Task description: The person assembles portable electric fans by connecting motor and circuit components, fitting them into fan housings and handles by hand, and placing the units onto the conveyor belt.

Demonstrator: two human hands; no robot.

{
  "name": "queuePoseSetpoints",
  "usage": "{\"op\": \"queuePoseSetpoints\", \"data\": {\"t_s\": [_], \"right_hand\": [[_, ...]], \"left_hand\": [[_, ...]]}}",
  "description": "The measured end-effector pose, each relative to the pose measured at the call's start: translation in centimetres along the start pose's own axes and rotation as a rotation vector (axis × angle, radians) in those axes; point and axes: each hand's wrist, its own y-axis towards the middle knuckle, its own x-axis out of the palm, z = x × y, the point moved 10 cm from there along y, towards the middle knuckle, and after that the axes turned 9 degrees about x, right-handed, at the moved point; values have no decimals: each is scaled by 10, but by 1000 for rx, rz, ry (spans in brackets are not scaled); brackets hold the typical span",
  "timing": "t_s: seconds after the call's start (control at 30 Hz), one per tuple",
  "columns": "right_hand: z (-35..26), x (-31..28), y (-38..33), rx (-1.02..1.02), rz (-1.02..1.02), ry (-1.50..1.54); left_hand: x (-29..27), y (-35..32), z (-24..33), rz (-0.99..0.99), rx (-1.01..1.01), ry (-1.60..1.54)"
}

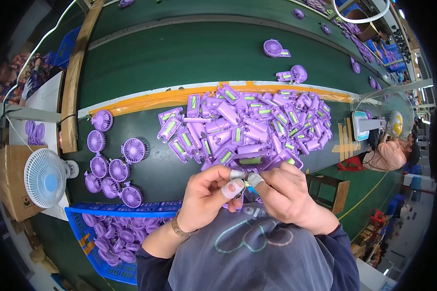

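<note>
Close in front of my body, my left hand (210, 192) and my right hand (287, 195) meet with their fingertips pinched together. Pale tape or finger cots wrap several of the fingertips. Between them are a small dark part and a light blue bit (250, 187), too small to name. Some purple plastic shows below the left fingers, mostly hidden. Just beyond my fingers lies a purple fan handle shell with a green battery (251, 160) in it. Behind it rises a heap of purple handle shells (245, 121), many with green batteries.
Round purple fan heads (118, 170) lie on the left of the bench. A blue basket (126, 208) full of them stands at lower left. A white desk fan (45, 178) stands far left. Beyond an orange-taped edge (145, 101), a green belt (189, 58) carries fans. Another person (387, 154) sits at right.
</note>
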Motion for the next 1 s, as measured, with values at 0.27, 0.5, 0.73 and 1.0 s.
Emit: {"op": "queuePoseSetpoints", "data": {"t_s": [0.27, 0.5, 0.73, 1.0], "right_hand": [[-11, 4, 1, -68, -4, -31], [-16, 5, -7, -137, -52, -61], [9, -3, -10, -48, -69, 163], [135, -7, -58, 455, 65, 878]], "left_hand": [[-1, -2, 3, -53, -64, 37], [4, -5, -2, -88, -148, 139], [15, -3, 7, -58, -80, 142], [54, 8, 66, -440, 332, 533]]}}
